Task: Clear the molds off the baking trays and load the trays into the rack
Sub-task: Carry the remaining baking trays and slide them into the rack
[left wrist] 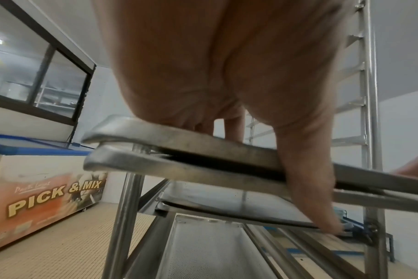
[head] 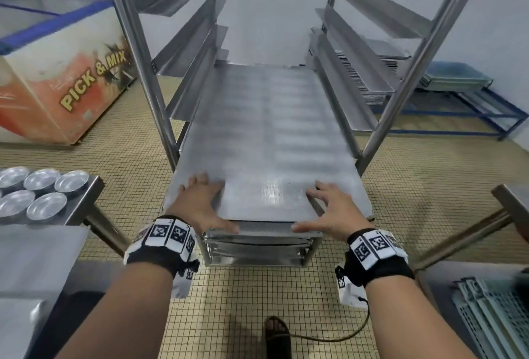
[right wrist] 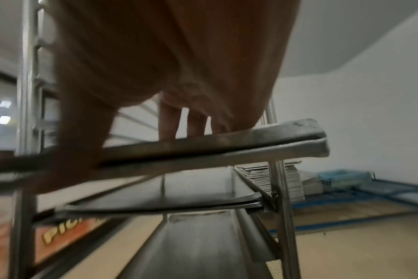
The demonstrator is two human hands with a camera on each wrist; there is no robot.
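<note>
The rack (head: 148,78), a tall steel frame with angled runners up both sides, fills the head view from 12 o'clock down to centre. Lower runners already carry trays, seen edge-on from both wrist views.

The top tray (head: 266,143) lies partly in the rack, its near end sticking out toward the person at 6 o'clock. It looks to be two thin sheets stacked, judging by the doubled edge (left wrist: 179,149). Flat, bare metal: stiff, probably light for its span, and slick, so it should slide readily on the runners but could skew and jam if pushed unevenly. The near corners are the sensible hold.

The left hand (head: 200,204) lies flat and spread on the near left corner, thumb hooked over the front edge. The right hand (head: 329,209) mirrors it on the right corner, fingers spread.

The molds (head: 43,189), small round tins, sit on the counter (head: 88,201) at 9 o'clock.
</note>
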